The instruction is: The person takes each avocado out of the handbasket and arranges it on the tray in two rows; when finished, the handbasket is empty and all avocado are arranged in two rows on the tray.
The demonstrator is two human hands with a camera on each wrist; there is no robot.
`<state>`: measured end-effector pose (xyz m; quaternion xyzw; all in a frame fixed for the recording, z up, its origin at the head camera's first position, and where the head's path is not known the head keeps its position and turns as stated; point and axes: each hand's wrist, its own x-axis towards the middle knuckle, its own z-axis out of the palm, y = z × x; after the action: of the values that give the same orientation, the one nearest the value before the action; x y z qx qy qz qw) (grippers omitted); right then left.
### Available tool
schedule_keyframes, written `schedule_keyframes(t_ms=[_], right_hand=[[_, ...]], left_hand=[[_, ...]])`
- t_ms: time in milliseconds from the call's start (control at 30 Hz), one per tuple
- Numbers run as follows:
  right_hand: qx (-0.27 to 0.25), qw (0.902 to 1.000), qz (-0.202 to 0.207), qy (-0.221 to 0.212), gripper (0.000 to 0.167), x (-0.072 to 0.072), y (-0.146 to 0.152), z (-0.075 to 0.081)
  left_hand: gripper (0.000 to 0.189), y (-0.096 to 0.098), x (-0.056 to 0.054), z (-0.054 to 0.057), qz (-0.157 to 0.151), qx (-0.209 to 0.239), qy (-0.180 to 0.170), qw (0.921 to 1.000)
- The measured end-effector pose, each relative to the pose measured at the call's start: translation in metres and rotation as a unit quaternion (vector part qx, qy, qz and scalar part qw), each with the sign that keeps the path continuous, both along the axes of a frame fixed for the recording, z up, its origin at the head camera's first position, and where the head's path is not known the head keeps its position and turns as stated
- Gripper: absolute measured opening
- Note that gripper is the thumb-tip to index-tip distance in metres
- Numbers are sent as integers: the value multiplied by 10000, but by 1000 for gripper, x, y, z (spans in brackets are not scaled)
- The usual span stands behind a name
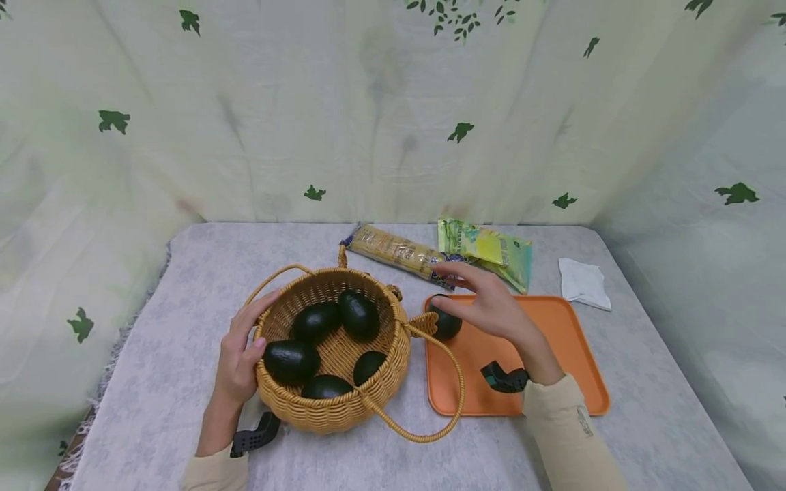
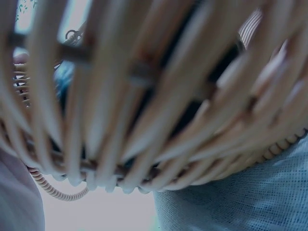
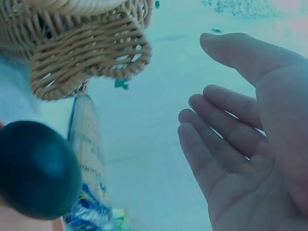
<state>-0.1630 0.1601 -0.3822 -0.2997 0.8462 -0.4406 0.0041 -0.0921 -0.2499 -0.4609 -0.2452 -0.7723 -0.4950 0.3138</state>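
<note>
A round wicker basket [image 1: 331, 419] with thin looped handles holds several dark avocados [image 1: 316, 320]. My left hand [image 1: 236, 358] grips its left side, thumb at the rim. Woven strands of the basket [image 2: 120, 96] fill most of the left wrist view, hiding that hand's fingers. One more avocado [image 1: 447, 329] lies at the upper left of the orange tray [image 1: 503, 402], beside the basket's wicker side flap. Over it hovers my right hand [image 1: 488, 307], fingers extended and thumb apart. In the right wrist view, a gap separates that hand [image 3: 250, 149] from the avocado [image 3: 38, 168].
Behind the basket lies a long pack of noodles [image 1: 393, 251], partly next to green and yellow packets [image 1: 488, 249]. A white tissue packet [image 1: 583, 283] sits to the right of the tray. One basket handle [image 1: 457, 402] loops over the tray's left edge.
</note>
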Motion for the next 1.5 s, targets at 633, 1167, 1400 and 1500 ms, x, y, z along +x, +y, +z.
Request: schedule_keyframes(t_ms=[633,1167,1400,1500], right_hand=[[43,9960,740,505,53,1,-35,25],[191,9902,1238,617,53,1,-67,36],[227,9869,1455,653,52,-3,-83,39],[294,9862,1494,651,52,-4,-88,41]], left_hand=[[53,0,0,-1,4,38,-14,10000],[54,-1,1,-3,61,60,-62,9999],[54,0,1,-4,22,61,-49,10000],[54,0,1,-3,39,46,-67,10000]])
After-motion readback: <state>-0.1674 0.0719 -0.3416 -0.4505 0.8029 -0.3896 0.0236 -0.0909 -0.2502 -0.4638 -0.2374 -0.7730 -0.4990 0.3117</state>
